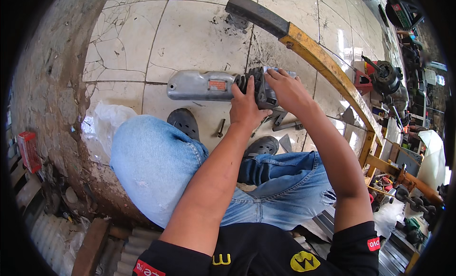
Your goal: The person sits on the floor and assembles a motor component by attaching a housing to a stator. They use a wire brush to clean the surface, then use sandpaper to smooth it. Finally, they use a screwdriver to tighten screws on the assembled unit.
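silver-grey casing [192,86], dark grey block [265,98], yellow-and-black beam [306,41], blue jeans [147,164], cream floor tiles [199,33]

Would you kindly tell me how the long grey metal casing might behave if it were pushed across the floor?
The casing looks like metal, so it would probably stay stiff. Lying long and low on the tiled floor, it seems unlikely to tip. The dark block at its right end, if joined to it, could add drag.
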